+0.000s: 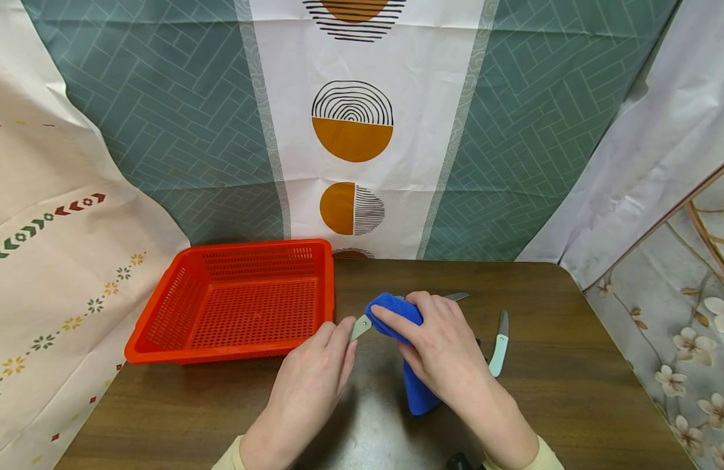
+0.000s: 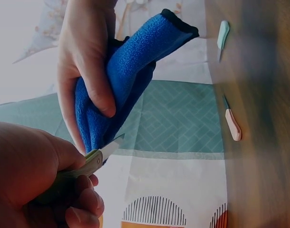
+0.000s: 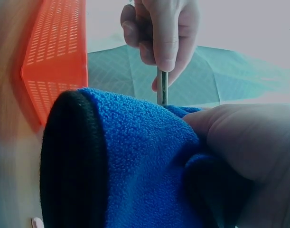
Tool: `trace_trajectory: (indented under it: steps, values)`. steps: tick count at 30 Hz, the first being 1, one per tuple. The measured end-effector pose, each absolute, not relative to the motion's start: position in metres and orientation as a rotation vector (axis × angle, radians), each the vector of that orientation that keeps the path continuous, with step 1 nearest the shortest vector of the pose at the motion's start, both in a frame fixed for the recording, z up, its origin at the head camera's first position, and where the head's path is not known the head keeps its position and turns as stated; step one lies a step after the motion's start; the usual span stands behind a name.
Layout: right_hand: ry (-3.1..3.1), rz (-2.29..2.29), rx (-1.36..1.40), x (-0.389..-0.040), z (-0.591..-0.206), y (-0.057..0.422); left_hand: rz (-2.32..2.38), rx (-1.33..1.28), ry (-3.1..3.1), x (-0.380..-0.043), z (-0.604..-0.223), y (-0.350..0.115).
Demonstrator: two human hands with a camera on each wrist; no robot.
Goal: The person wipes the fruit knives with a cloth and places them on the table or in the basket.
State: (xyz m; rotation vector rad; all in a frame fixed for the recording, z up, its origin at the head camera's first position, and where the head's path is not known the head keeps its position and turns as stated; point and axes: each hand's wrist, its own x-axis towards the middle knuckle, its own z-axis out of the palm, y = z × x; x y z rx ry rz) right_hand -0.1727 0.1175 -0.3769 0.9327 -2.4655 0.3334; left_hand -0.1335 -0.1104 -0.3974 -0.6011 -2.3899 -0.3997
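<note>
My left hand (image 1: 314,365) grips a small knife by its pale green handle (image 1: 360,326). The blade (image 2: 112,146) points away from that hand toward a blue cloth (image 1: 420,395). In the right hand (image 1: 446,349) the cloth is bunched, held between thumb and fingers against the blade. Part of the blade shows beside the cloth in the left wrist view; in the head view the cloth covers it. Dark edging runs along the cloth (image 3: 135,156) in the right wrist view, where its lower part hangs loose.
A red plastic basket (image 1: 220,356) stands on the brown table (image 1: 550,398) to the left. Right of the hands lies a mint-handled knife (image 1: 499,354). A pink-handled knife (image 2: 233,124) lies farther back, mostly hidden by the right hand in the head view. Patterned curtains (image 1: 220,130) hang behind.
</note>
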Motion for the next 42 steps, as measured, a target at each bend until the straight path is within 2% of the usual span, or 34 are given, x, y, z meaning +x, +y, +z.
trace_trajectory:
  steps: [42]
  values:
    - [-2.461,0.336,0.830,-0.195,-0.383,0.145,-0.382,-0.591,-2.369,-0.134,-0.398,-0.112]
